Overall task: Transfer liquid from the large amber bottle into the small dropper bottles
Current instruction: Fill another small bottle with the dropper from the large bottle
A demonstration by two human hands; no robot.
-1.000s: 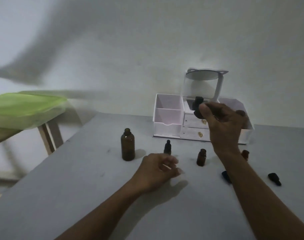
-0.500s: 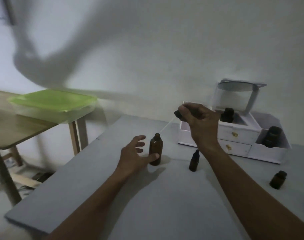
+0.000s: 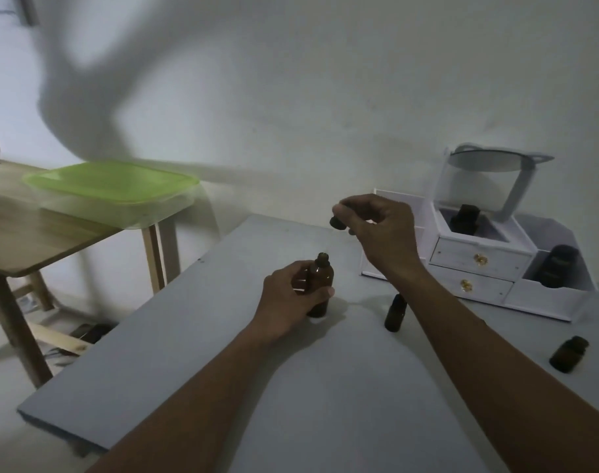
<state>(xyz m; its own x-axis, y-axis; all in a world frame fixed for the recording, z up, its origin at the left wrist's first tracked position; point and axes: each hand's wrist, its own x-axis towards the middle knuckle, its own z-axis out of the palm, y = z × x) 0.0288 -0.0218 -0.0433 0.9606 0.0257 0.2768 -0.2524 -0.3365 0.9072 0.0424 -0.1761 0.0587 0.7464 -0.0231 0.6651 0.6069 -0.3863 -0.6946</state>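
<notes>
Large bottle [image 3: 320, 285] stands mid-table [image 3: 175, 353], two small bottles [image 3: 395, 312] [image 3: 568, 354] to its right, drawer organizer [image 3: 479, 268] behind them, lidded container [image 3: 114, 189] on side table [image 3: 35, 240] far left.

No legible text, label, brand, number or sign anywhere in the head view. The large amber bottle [image 3: 320, 285], the small dropper bottles [image 3: 395, 313] and the white drawer organizer [image 3: 479, 264] show plain surfaces. The dark jar [image 3: 559, 268] in the organizer's right compartment carries faint marks, too dim and blurred to read.
</notes>
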